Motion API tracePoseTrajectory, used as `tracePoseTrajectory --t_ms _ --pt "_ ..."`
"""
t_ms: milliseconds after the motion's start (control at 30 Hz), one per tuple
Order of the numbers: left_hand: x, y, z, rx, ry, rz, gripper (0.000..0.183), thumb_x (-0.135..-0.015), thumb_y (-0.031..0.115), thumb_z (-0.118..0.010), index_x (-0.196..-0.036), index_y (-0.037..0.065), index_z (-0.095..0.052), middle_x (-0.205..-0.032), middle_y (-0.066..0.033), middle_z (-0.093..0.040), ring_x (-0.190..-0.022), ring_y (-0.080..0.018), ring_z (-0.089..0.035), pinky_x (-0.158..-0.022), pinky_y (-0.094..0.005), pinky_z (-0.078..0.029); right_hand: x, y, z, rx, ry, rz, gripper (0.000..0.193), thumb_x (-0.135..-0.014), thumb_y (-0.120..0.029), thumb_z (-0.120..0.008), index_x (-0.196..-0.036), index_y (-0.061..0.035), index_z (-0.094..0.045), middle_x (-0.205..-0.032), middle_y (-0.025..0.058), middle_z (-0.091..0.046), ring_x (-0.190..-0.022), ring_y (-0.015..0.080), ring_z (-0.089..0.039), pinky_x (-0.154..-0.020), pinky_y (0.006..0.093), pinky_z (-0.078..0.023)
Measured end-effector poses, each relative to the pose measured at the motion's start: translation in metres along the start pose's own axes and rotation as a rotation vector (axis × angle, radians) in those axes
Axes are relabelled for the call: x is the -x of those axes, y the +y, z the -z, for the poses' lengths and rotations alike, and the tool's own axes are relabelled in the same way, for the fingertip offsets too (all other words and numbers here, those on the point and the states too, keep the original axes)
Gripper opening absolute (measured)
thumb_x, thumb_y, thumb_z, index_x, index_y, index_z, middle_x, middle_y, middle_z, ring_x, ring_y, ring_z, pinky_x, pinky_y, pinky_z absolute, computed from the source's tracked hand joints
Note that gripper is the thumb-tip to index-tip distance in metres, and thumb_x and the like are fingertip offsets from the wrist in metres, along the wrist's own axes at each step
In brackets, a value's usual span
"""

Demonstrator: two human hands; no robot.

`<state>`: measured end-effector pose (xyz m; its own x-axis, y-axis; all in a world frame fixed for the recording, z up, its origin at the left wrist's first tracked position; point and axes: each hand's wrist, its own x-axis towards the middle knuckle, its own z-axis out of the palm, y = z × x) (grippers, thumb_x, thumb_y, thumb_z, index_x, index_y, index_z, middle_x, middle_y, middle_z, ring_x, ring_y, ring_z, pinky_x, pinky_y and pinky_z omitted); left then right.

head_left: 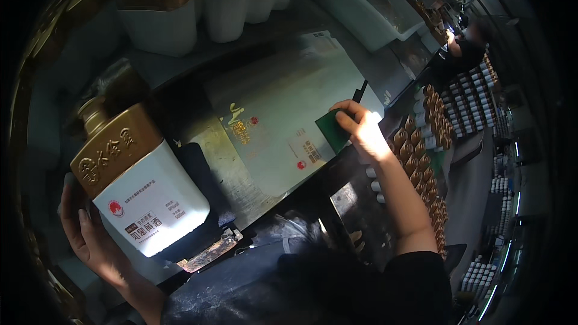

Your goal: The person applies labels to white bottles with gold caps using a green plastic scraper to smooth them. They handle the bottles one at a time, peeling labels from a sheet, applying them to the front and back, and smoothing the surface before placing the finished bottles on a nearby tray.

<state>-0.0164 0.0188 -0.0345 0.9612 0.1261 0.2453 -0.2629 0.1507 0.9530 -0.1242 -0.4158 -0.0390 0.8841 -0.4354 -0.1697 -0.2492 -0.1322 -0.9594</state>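
At the left, a flat-sided bottle (153, 195), white below with a gold embossed shoulder and neck, leans tilted beside a dark block. My left hand (90, 235) is closed round its left edge, thumb near the white face, other fingers partly hidden behind. Red and brown printing shows on that face. In the middle lies a pale sheet (283, 108) with gold, red and brown printed marks. Between the fingertips of my right hand (361, 129) is a green square flat piece (331, 131), held over the sheet's right part near a brown and red mark.
Larger gold-topped white bottles (159, 18) stand along the back left. A white bin (367, 6) sits behind the sheet. Rows of gold-topped bottles (415, 150) fill the right side, where another person (469, 45) is visible far off. A metal bracket (211, 250) is near my body.
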Motion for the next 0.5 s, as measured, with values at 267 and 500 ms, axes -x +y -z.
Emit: tracePoseTrajectory --t_ms 267,500 --pt "-0.006 0.011 -0.021 -0.073 0.122 -0.021 0.043 -0.099 0.013 -0.041 -0.139 -0.002 -0.041 -0.14 -0.0173 -0.048 -0.126 -0.0253 -0.051 -0.107 -0.0386 -0.041 -0.062 0.043 0.036 0.961 0.078 0.387 0.027 -0.09 -0.022 -0.06 -0.115 -0.0135 -0.068 -0.069 0.0168 -0.058 -0.062 0.0269 -0.057 -0.059 0.0377 -0.047" --pt "-0.005 0.017 -0.031 -0.217 0.205 -0.01 0.041 -0.098 0.013 -0.043 -0.138 0.001 -0.044 -0.138 -0.0166 -0.05 -0.124 -0.0252 -0.053 -0.105 -0.0381 -0.044 -0.017 0.037 0.023 1.107 -0.16 0.463 0.038 -0.088 -0.02 -0.065 -0.125 -0.0163 -0.064 -0.061 0.0154 -0.053 -0.058 0.0288 -0.054 -0.059 0.038 -0.046"
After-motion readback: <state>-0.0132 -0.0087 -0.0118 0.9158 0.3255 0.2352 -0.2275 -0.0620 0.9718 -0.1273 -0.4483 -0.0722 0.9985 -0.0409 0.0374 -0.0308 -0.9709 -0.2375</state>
